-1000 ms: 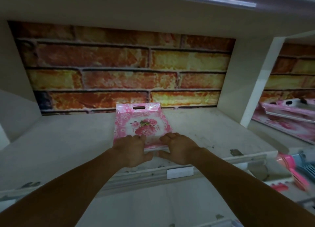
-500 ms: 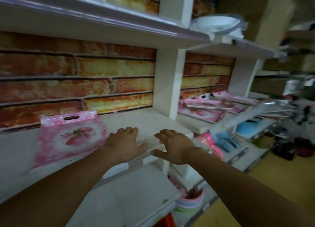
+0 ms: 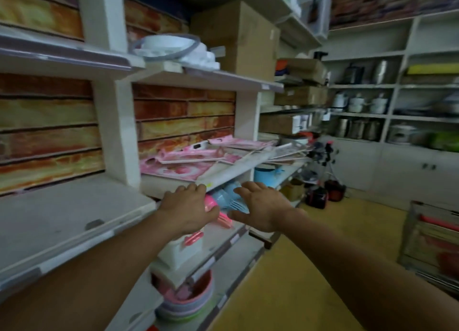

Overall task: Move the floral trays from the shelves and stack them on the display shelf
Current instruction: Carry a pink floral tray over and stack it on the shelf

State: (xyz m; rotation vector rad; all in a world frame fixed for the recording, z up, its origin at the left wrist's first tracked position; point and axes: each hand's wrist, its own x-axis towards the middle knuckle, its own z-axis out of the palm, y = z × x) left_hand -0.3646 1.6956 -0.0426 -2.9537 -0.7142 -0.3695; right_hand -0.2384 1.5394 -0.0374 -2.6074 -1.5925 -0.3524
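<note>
Both my hands are out in front with fingers spread and nothing in them: the left hand (image 3: 190, 206) hovers at the lip of the shelf (image 3: 223, 175), the right hand (image 3: 260, 210) just beside it, lower and off the edge. The trays (image 3: 183, 163) lie in a loose, crooked pile on that shelf, between the white post (image 3: 121, 137) and the next upright, some tilted, with long edges and rods poking out past the front.

My worry is that pile. Nothing sits square, so pulling one tray could drag its neighbours and tip them onto the pink and blue plastic goods (image 3: 223, 202) on the shelf below. The overhanging pieces could also catch my wrist. The light is dim and the view blurred, so I may misjudge which tray is on top.

The shelves are pale and scuffed, backed with brick-pattern paper (image 3: 183, 117). To the right, a yellow floor (image 3: 323, 231) and more shelving with pots (image 3: 360, 104) and boxes (image 3: 238, 37).
</note>
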